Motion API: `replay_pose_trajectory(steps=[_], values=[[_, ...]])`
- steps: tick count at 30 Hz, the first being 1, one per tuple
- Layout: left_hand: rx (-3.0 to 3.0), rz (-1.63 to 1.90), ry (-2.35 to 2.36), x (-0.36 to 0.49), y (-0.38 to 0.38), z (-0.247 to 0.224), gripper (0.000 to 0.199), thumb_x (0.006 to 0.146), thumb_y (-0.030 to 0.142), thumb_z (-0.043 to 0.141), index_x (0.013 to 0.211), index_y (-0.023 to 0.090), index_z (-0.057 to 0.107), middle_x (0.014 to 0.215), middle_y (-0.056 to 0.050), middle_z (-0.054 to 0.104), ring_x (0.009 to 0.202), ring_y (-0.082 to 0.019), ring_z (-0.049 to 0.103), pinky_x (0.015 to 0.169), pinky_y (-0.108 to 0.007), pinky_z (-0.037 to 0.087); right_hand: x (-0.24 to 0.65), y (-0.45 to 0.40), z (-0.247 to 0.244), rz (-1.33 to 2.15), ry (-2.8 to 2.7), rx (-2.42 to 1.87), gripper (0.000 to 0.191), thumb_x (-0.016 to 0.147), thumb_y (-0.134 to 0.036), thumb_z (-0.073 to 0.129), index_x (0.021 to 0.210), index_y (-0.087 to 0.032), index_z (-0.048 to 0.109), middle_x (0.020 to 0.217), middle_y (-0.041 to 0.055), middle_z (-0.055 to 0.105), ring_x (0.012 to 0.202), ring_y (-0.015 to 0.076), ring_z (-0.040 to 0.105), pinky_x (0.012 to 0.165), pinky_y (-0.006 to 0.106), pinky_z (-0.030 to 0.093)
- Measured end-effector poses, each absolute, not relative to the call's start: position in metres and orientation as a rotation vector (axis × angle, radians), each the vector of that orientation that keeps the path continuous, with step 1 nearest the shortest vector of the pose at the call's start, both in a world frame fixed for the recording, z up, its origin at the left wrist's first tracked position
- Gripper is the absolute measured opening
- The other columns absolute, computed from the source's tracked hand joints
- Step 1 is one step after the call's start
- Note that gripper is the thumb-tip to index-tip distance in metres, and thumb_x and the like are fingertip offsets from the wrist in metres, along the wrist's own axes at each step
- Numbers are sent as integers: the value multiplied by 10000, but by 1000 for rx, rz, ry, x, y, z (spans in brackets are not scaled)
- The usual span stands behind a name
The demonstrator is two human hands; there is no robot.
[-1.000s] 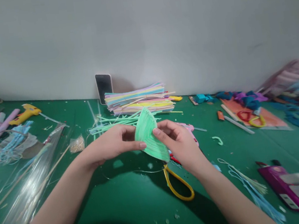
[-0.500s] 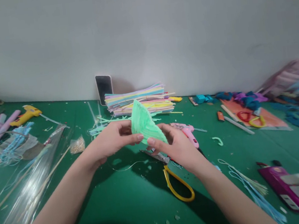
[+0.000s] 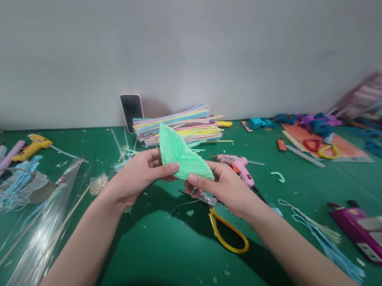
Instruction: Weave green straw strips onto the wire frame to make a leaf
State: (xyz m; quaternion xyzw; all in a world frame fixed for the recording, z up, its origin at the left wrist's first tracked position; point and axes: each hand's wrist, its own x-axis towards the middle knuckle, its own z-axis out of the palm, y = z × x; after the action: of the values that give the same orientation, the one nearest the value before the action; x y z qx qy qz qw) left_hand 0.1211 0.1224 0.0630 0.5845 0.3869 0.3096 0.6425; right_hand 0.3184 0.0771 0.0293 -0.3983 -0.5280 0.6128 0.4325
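Note:
A bright green, ridged, folded fan-like piece point(image 3: 180, 154) is held up above the table between both hands. My left hand point(image 3: 145, 171) pinches its lower left side, thumb in front and fingers behind. At its lower right end my right hand point(image 3: 219, 185) grips it, thumb on the near face. Under my right hand lie yellow-handled scissors point(image 3: 229, 232), their blades partly hidden. A pink glue gun point(image 3: 236, 165) rests just behind that hand.
Bundled coloured pipe cleaners point(image 3: 178, 127) and a leaning phone point(image 3: 133, 112) stand by the wall. A yellow glue gun point(image 3: 34, 146) and clear wrappers point(image 3: 51, 234) lie left. At right are a purple power strip point(image 3: 369, 234), blue strings point(image 3: 336, 250) and an orange sheet point(image 3: 348, 147).
The green piece has shifted slightly left and up and turned so more of its broad ridged face shows. Both hands still hold it.

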Motion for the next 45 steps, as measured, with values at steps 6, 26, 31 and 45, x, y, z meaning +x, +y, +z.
replay_pose_trajectory(steps=[6,26,31,45], values=[[1388,682,932,119,123,61,279,771,311,747,1026,199,718,957,-37,736,803,-158,648,721,-274,506,319,79,28,1519,-1229,-1013,247,846,-436,687,900,-194,685,758,11,687,697,136,674,637,258,568],[1232,760,832,122,123,57,297,777,337,766,1037,195,741,1040,-70,745,970,-205,661,781,-281,519,319,78,32,1505,-1128,-1004,225,824,-421,719,954,-238,703,883,-2,676,694,101,653,589,205,541],[1195,745,747,122,123,54,307,778,314,770,1052,182,729,1009,-68,750,898,-187,676,825,-307,515,320,78,33,1638,-1033,-934,219,804,-395,745,925,-215,712,887,4,683,678,91,655,561,176,528],[2153,747,1382,126,119,50,245,914,373,545,1056,196,637,919,-63,706,834,-225,637,753,-335,437,323,93,25,1414,-544,-925,187,716,-271,820,735,-197,649,769,-16,708,856,142,719,865,229,578]])
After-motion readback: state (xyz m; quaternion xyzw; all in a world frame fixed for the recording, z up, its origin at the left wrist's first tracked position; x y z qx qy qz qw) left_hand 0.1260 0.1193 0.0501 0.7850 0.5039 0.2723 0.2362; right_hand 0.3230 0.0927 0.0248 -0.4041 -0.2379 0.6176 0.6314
